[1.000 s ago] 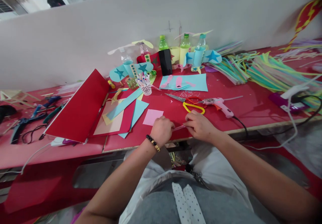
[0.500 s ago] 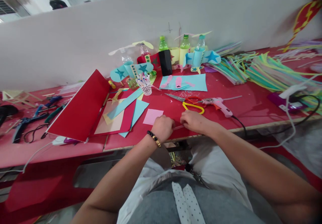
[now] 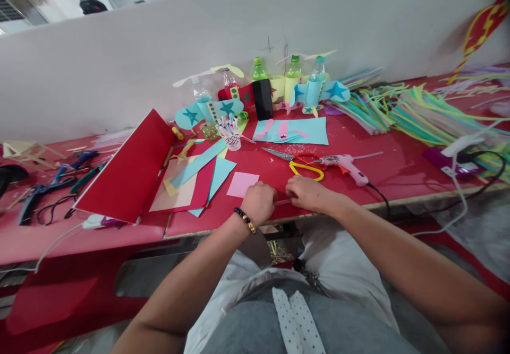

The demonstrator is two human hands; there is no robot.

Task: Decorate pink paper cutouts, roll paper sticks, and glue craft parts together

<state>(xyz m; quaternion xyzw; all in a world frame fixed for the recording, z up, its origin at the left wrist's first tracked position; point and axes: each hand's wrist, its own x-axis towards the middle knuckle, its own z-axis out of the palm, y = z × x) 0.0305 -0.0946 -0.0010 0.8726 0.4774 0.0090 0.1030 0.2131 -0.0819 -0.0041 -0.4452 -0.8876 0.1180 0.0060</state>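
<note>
Near the table's front edge, my left hand and my right hand are both closed, knuckles up. A thin pink strip spans the small gap between them, its ends hidden in my fingers. Beside my left hand lies a square of pink paper. Just beyond my right hand rest scissors with yellow and red handles, their blades pointing left. A pink hot glue gun lies to the right of the scissors, its nozzle close to them.
Bottle airplanes and a black phone stand along the wall. Pink cut-outs lie on a blue sheet. A pen cup, paper sheets and an open red folder are leftward. Pipe cleaners pile up rightward.
</note>
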